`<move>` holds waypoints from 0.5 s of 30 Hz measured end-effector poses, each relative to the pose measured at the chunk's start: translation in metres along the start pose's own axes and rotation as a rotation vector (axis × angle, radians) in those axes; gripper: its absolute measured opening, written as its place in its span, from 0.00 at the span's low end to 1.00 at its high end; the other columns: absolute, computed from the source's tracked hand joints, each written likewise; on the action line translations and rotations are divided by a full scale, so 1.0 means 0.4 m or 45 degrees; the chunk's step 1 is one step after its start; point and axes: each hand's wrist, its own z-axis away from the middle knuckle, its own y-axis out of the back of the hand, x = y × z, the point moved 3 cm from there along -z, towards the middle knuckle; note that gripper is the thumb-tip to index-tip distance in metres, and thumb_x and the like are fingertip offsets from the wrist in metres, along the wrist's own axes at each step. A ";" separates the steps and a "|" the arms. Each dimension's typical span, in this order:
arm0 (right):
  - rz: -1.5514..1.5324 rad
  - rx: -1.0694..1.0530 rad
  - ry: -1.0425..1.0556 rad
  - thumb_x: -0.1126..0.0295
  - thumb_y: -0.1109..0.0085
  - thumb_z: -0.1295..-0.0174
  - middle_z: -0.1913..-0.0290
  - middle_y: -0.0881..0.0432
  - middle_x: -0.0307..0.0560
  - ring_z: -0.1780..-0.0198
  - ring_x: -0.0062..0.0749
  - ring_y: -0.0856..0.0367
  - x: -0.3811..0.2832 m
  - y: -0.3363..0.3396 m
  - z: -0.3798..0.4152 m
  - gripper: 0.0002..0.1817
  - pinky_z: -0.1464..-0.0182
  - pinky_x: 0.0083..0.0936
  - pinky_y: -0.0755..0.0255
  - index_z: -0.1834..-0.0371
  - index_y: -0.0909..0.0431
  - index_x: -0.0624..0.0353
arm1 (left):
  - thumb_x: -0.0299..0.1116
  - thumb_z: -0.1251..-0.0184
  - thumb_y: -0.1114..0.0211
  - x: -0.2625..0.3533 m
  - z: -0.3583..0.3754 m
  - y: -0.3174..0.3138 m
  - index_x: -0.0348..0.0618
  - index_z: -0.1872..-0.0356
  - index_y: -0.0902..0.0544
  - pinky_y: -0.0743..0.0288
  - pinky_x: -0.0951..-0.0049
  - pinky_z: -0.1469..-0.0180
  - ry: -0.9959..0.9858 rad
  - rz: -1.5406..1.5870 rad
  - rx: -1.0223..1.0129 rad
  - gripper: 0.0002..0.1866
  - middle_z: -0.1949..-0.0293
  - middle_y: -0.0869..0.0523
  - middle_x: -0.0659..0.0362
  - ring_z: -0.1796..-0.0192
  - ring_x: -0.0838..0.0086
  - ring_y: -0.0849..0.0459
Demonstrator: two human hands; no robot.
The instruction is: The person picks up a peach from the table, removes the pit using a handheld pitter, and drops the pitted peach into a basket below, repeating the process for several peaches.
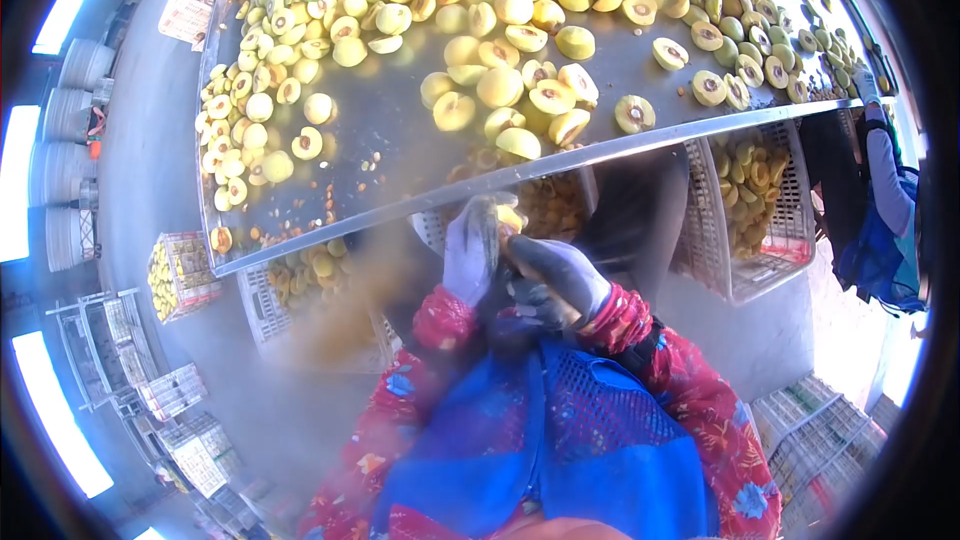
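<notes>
Both my hands wear pale gloves with grey palms and meet just below the table's metal edge. My left hand (474,248) is closed on a piece of yellow fruit (513,217), which shows at the fingertips. Beside it, my right hand (560,280) is curled shut, its fingertips close to that fruit. Whatever the right hand grips is hidden by its fingers. In front of the hands, many halved yellow-green fruits (500,87) with brown centres lie on the metal table (400,165).
Under the table edge stand crates of fruit, one at the right (735,285) and one at the left (262,310). Another person's blue-clad arm (890,180) reaches to the table at far right. Stacked crates (815,440) stand behind right; small fruit scraps (330,205) litter the tabletop.
</notes>
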 end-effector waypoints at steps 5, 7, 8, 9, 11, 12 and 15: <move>1.691 0.295 0.668 0.64 0.51 0.29 0.79 0.24 0.52 0.82 0.39 0.24 -0.021 0.031 -0.021 0.12 0.77 0.35 0.29 0.57 0.28 0.64 | 0.43 0.21 0.55 -0.013 -0.009 -0.001 0.35 0.55 0.20 0.24 0.75 0.59 -0.113 -0.146 0.003 0.21 0.66 0.15 0.57 0.64 0.76 0.18; 2.033 0.518 0.890 0.65 0.52 0.30 0.81 0.24 0.56 0.81 0.46 0.22 -0.013 0.026 -0.009 0.12 0.75 0.40 0.27 0.58 0.30 0.66 | 0.45 0.20 0.56 0.009 -0.003 0.003 0.34 0.55 0.20 0.24 0.73 0.60 -0.302 -0.483 -0.044 0.22 0.67 0.15 0.56 0.65 0.75 0.18; 2.157 0.594 0.947 0.65 0.51 0.30 0.81 0.24 0.55 0.80 0.48 0.21 -0.021 0.023 0.002 0.12 0.75 0.41 0.27 0.59 0.30 0.65 | 0.45 0.21 0.54 0.014 -0.005 0.015 0.35 0.56 0.19 0.23 0.74 0.59 -0.173 -0.485 -0.025 0.22 0.65 0.14 0.56 0.63 0.74 0.17; 2.280 0.671 1.005 0.66 0.51 0.31 0.82 0.23 0.54 0.80 0.49 0.20 -0.035 0.020 0.018 0.11 0.75 0.42 0.27 0.59 0.31 0.65 | 0.45 0.22 0.52 0.023 -0.007 0.032 0.35 0.57 0.19 0.22 0.74 0.58 -0.044 -0.487 -0.007 0.22 0.64 0.14 0.56 0.61 0.72 0.17; 2.298 0.819 0.996 0.66 0.46 0.33 0.76 0.20 0.57 0.75 0.53 0.19 -0.050 0.039 0.040 0.13 0.74 0.44 0.27 0.56 0.30 0.66 | 0.45 0.22 0.49 0.015 -0.006 0.071 0.35 0.51 0.20 0.20 0.73 0.56 0.347 -0.075 0.071 0.20 0.59 0.15 0.53 0.55 0.70 0.16; 2.150 0.775 1.077 0.64 0.47 0.32 0.80 0.22 0.52 0.80 0.45 0.21 -0.057 0.060 0.035 0.12 0.79 0.38 0.30 0.58 0.30 0.63 | 0.43 0.24 0.46 -0.019 -0.013 0.100 0.35 0.47 0.23 0.20 0.73 0.55 0.106 -0.211 0.095 0.19 0.55 0.16 0.52 0.53 0.70 0.16; 0.997 0.496 0.496 0.58 0.49 0.30 0.83 0.25 0.44 0.86 0.30 0.26 -0.087 0.051 0.036 0.15 0.84 0.27 0.34 0.60 0.30 0.61 | 0.37 0.28 0.41 -0.001 0.002 0.123 0.35 0.39 0.30 0.20 0.72 0.51 -0.666 -1.134 0.111 0.23 0.48 0.20 0.51 0.51 0.70 0.17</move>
